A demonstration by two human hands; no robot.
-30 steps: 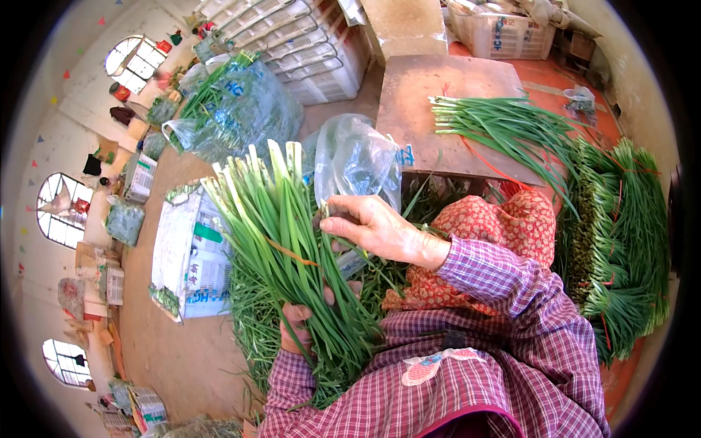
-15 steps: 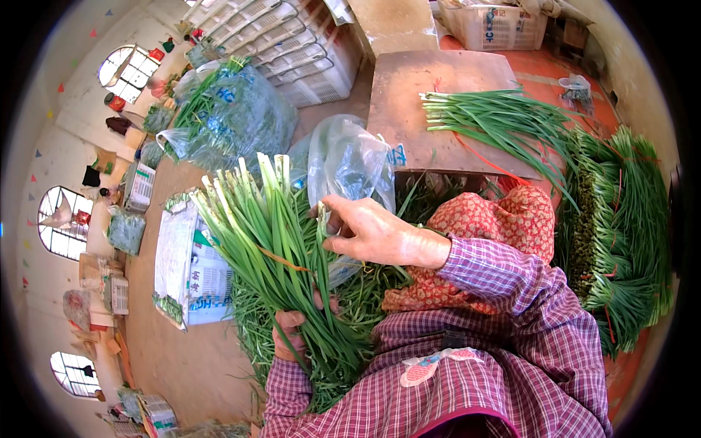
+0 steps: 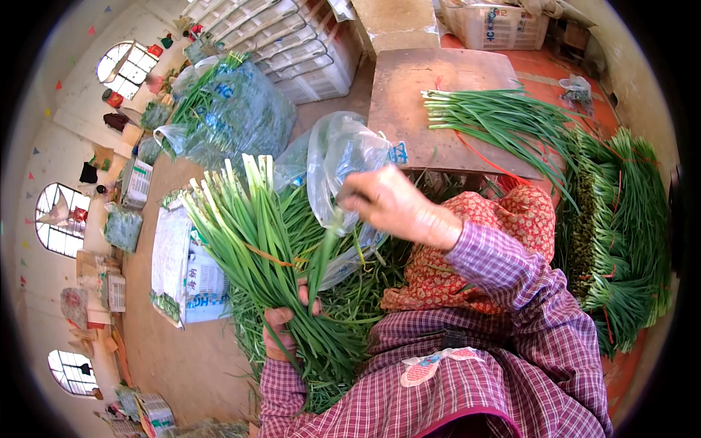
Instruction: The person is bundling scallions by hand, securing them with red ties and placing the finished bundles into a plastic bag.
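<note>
Green leaves and pale stems make up the bunch (image 3: pixel 252 233), which stands tilted in front of the person, white ends up and leaf tips drooping toward the lap. An orange band (image 3: pixel 269 255) crosses its middle. The left hand (image 3: pixel 280 332) is clamped around the lower, leafy part, thumb on the near side and fingertips showing at the right. Well apart from it, the right hand (image 3: pixel 398 206) is raised to the right of the bunch, blurred, its fingers seemingly pinched on the upper end of a stalk (image 3: pixel 326 248) that slants down toward the left hand. Behind that stalk hangs a clear bag (image 3: pixel 330 164), and loose leaves (image 3: pixel 376 281) lie below.

The step in hand looks like sorting or cleaning single stalks at the edge of the bunch; whether this stalk is being pulled free or tucked in, I cannot tell. Either way, the next move calls for a firm left grip, so the banded stems stay together, and a light right pinch that does not tear the leaf. Another bunch lies untouched on the board (image 3: pixel 398 80).
</note>
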